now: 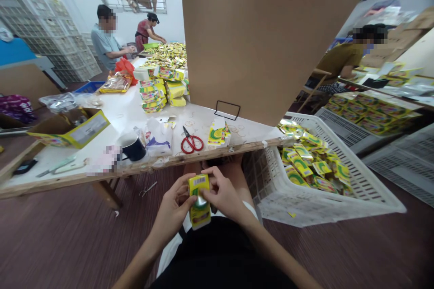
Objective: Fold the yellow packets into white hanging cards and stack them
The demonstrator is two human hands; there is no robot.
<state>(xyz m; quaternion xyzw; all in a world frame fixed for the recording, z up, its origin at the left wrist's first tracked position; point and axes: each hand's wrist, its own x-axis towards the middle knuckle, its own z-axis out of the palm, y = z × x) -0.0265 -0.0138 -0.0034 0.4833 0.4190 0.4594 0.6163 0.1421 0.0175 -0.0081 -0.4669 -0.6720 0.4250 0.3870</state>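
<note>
A small yellow box [200,214] with a barcode at its upper end is held upright over my lap. My left hand [176,201] grips its left side, the thumb lying across the front. From the right, my right hand [222,192] closes on the upper part, its thumb on the front face. Just ahead on the table stands another yellow and white box [219,133] with a raised flap. Red-handled scissors [192,143] lie to the left of that one, blades partly apart.
A large cardboard sheet [251,45] rises from the table [179,128]. At right, a white crate [298,205] holds many yellow packs. A dark mug [135,148] and an opened carton [81,131] sit at left. Stacked yellow boxes [152,95] stand farther back. Several people work nearby.
</note>
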